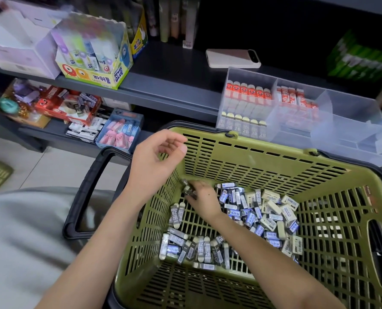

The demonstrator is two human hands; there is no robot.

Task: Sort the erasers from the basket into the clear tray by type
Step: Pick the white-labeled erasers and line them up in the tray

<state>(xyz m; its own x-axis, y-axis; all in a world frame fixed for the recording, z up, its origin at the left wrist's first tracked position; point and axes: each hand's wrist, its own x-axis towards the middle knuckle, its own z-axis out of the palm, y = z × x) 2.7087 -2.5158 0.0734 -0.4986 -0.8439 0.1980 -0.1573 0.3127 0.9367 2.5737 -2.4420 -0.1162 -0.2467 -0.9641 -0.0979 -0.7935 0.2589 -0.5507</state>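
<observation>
A green slatted basket (263, 152) holds several loose erasers: grey 2B ones (199, 248) near the front left, blue and cream ones (265, 215) toward the right. My right hand (202, 197) reaches deep into the basket's far left corner and grips a few grey erasers (186, 188). My left hand (156, 161) hovers over the basket's left rim, fingers loosely curled, holding nothing. The clear tray (328, 112) stands on the shelf behind the basket, with red-sleeved erasers (248, 90) and 2B erasers (243, 128) lined up in its left compartments.
A phone (232, 59) lies on the dark shelf (174, 85) behind the tray. A glue stick box (94, 54) sits at the shelf's left. Lower shelf boxes hold pink and blue erasers (121, 132) and other stock. The basket's black handle (89, 192) sticks out left.
</observation>
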